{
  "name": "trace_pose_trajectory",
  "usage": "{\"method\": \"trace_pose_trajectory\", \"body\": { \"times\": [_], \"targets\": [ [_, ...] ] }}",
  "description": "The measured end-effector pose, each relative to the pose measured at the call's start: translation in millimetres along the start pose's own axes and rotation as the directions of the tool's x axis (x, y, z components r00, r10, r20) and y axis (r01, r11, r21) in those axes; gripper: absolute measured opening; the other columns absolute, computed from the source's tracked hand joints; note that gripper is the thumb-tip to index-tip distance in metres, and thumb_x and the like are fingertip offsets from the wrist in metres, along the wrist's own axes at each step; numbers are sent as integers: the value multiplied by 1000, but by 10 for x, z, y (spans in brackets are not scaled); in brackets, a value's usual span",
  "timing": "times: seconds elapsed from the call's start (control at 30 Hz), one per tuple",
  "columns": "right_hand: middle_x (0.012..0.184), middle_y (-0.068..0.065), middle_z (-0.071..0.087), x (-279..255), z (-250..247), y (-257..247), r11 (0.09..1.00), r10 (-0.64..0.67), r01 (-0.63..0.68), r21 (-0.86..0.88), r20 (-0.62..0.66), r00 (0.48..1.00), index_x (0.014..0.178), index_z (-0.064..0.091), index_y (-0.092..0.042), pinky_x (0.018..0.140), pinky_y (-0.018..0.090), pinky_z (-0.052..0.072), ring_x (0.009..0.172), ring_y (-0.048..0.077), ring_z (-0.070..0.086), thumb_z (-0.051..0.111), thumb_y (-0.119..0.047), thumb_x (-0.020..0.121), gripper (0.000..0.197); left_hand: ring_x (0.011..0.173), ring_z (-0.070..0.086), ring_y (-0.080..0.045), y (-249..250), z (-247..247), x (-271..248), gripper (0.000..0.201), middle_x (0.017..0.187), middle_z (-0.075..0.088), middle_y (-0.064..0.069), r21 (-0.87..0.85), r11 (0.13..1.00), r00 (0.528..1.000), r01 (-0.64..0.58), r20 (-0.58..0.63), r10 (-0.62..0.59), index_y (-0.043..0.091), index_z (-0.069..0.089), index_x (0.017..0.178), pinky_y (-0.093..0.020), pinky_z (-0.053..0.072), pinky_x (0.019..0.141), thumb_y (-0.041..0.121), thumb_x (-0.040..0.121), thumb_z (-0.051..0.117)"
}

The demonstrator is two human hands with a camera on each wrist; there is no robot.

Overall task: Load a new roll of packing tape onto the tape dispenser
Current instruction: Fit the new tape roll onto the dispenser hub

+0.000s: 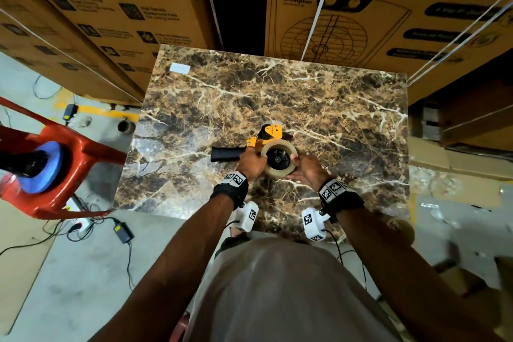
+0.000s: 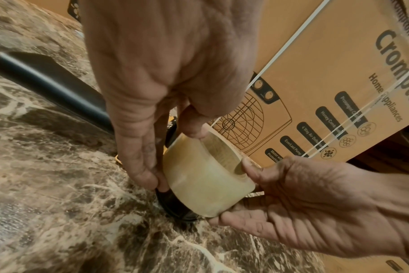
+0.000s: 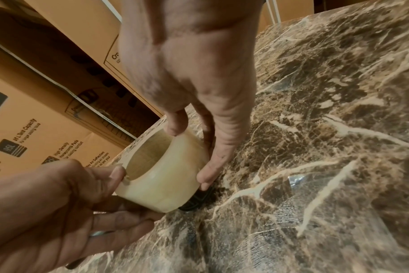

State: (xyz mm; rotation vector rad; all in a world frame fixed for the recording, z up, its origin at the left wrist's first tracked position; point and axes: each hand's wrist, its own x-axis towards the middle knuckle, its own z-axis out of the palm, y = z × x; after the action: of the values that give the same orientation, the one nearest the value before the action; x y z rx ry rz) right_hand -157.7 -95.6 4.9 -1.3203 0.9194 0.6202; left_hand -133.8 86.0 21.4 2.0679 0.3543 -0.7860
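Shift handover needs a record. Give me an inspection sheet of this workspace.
Surface: marble-pattern table, white label at far left corner.
Job's things: tape roll over the black hub of the tape dispenser, which lies on its side.
Clutter: nothing seen on the table.
Hands: left hand and right hand both grip the roll.
Cables: wires and adapter on the floor, left.
Surroundings: cardboard boxes behind, red chair left.

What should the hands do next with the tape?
Probably press the pale clear tape roll fully down onto the yellow dispenser's black hub. Both the left hand and right hand grip it, and the hub's black base still shows beneath.
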Motion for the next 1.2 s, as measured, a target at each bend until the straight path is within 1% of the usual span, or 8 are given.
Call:
{"method": "trace_pose_trajectory", "body": {
  "times": [0.13, 0.27, 0.37, 0.53, 0.63, 0.83, 1.0, 1.2],
  "targets": [
    [145, 29, 51, -66, 20, -18, 1000, -11, 11, -5, 32, 999, 142, 44, 7, 88, 50, 54, 123, 52, 58, 53, -15, 106, 43, 101, 70, -38, -253, 72, 297, 58, 115, 72, -18, 40, 999, 1000, 6, 9, -6, 18, 66, 123, -49, 60, 86, 47, 74, 57],
    [142, 30, 55, -162, 19, 26, 999, 42, -44, 21, 63, 997, 146, 43, -1, 92, 49, 57, 116, 50, 64, 49, -17, 108, 41, 103, 68, -33, -103, -34, -49, 46, 119, 71, -17, 123, 981, 989, -147, 32, 144, 21, 59, 140, -42, 56, 91, 35, 97, 53],
    [134, 31, 59, -267, -32, 38, 988, 150, -142, -66, 134, 980, 147, 42, -9, 74, 42, 62, 100, 42, 70, 43, -31, 108, 45, 105, 70, -31, -151, -73, -224, 46, 116, 73, -13, 20, 980, 980, -197, 32, 197, 21, 60, 139, -39, 55, 90, 43, 99, 54],
    [126, 17, 66, -215, -83, -57, 965, 48, -28, -262, 70, 996, 128, 57, -11, 61, 41, 60, 94, 34, 70, 53, -43, 103, 41, 110, 67, -36, -198, -43, -378, 44, 125, 69, -17, -215, 976, 980, -35, 185, 76, 22, 57, 139, -53, 53, 98, 30, 97, 66],
    [120, 13, 70, -135, -33, -126, 977, -106, 109, -180, 29, 994, 103, 65, -11, 84, 49, 60, 103, 35, 70, 58, -27, 104, 17, 96, 69, -27, -144, -16, -413, 30, 117, 69, -12, -390, 918, 977, 79, 211, 6, 16, 59, 131, -47, 60, 79, 17, 101, 60],
    [122, 18, 71, -61, -77, -87, 976, -78, 97, -196, 104, 992, 127, 64, -4, 64, 36, 61, 106, 39, 71, 64, -24, 101, 33, 85, 65, -30, -76, 96, -368, 33, 111, 70, -18, -463, 879, 991, 111, 117, -63, 11, 64, 128, -47, 56, 77, 5, 99, 51],
    [117, 23, 72, 15, -86, -55, 976, -92, 104, -194, 67, 993, 122, 65, 2, 58, 35, 61, 99, 40, 73, 65, -22, 100, 32, 107, 68, -35, -213, 222, -198, 36, 119, 71, -12, -465, 876, 992, 129, 70, -109, 16, 68, 121, -56, 57, 92, 15, 86, 58],
    [114, 23, 72, 29, -60, -109, 971, -98, 104, -216, 41, 994, 112, 69, -3, 59, 35, 63, 100, 39, 73, 64, -19, 101, 21, 104, 70, -31, -81, 194, -290, 33, 120, 70, -12, -450, 877, 985, 171, 80, -151, 13, 65, 123, -51, 61, 85, 17, 91, 60]
  ]
}}
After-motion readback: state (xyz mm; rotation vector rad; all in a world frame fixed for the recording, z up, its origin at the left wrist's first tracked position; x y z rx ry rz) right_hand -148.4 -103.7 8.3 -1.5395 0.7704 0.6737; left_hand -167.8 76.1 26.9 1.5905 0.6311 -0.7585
